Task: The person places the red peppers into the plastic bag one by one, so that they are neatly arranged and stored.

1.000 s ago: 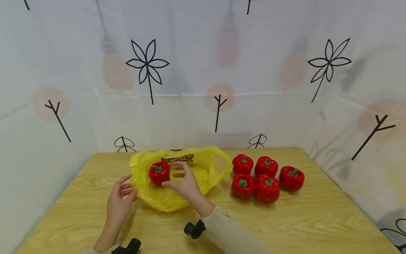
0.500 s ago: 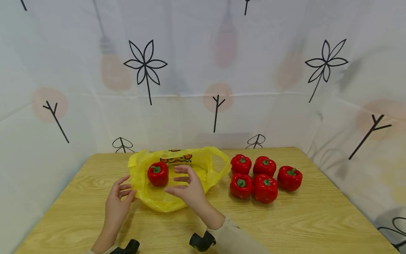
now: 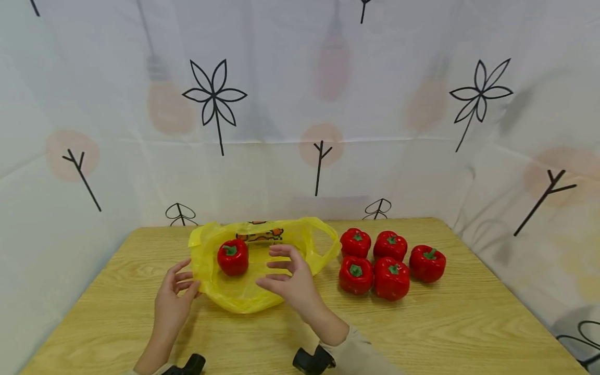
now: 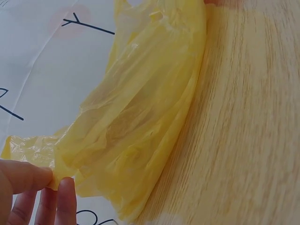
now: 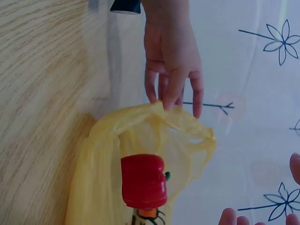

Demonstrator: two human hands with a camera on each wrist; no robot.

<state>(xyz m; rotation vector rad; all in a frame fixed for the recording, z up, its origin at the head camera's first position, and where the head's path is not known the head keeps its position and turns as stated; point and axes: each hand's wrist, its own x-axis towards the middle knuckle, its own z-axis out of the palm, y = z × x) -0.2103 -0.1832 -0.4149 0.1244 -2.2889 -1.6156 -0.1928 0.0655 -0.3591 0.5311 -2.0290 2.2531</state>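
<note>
A yellow plastic bag lies on the table with its mouth facing me. One red bell pepper with a green stem sits inside, toward the bag's left side. My left hand pinches the bag's left edge between thumb and fingers, as the left wrist view confirms on the yellow film. Over the bag's mouth, right of that pepper, my right hand holds nothing, its fingers spread and apart from the pepper. In the right wrist view the pepper is in the bag, and only fingertips of the right hand show.
Several more red bell peppers stand grouped on the wooden table to the right of the bag, close to its right handle. A white patterned cloth hangs behind the table and along both sides.
My right hand has drawn away from the pepper in the bag, moving right and slightly toward me. The left hand keeps its pinch on the bag, and the pepper stays in place.
</note>
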